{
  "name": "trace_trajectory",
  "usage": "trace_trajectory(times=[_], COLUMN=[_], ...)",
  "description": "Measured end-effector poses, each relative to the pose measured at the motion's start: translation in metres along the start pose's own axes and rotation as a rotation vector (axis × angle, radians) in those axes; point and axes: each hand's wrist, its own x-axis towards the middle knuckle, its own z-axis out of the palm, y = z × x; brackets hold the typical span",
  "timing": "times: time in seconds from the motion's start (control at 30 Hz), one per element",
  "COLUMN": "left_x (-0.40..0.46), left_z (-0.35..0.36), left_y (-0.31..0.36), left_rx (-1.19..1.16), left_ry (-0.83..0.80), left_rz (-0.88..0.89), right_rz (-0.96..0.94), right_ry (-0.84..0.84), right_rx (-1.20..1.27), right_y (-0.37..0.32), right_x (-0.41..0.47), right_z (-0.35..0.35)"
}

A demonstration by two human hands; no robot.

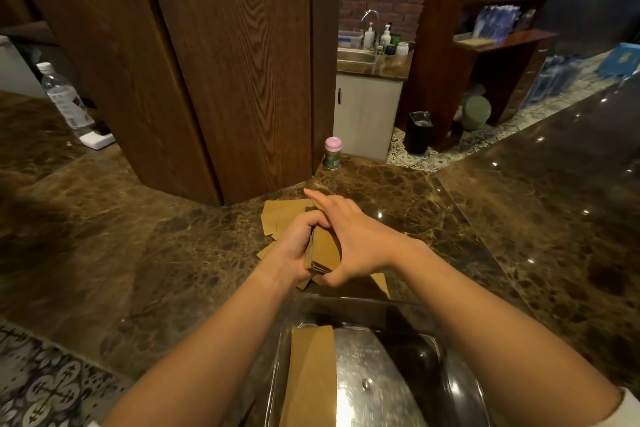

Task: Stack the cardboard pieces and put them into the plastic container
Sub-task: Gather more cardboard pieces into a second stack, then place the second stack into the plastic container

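Note:
A stack of brown cardboard pieces [323, 251] stands on edge between both hands above the marble counter. My left hand [294, 246] grips its left side. My right hand [353, 239] presses flat on its right face, thumb under the near end. Loose cardboard pieces [280, 218] lie on the counter beneath and beyond the hands; one piece [379, 282] pokes out at the near right. The clear plastic container [440, 360] sits close in front of me, below my forearms. Inside it a stack of cardboard [311, 378] leans along the left side.
A wooden pillar [214, 80] rises just behind the loose pieces. A small pink-capped jar [333, 153] stands at its right foot. A water bottle [64, 97] stands at the far left. The dark marble counter [536, 218] stretches to the right.

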Motion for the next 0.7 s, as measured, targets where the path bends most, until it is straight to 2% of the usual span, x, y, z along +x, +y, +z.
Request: trace_trajectory(times=[0.4,0.6,0.7], left_x=[-0.016,-0.032,-0.043], left_z=[0.013,0.026,0.029], left_y=[-0.004,-0.017,-0.016], left_rx=[-0.036,-0.081,-0.053], left_ry=[-0.064,-0.191,-0.305], left_rz=[0.022,0.049,0.045], right_rz=[-0.074,-0.065,-0.051], right_ry=[-0.019,-0.001,0.025], right_rx=[-0.080,-0.135,-0.105], right_y=[-0.004,-0.020,-0.029], right_x=[-0.013,-0.039,-0.061], right_z=[-0.008,-0.018,-0.027])
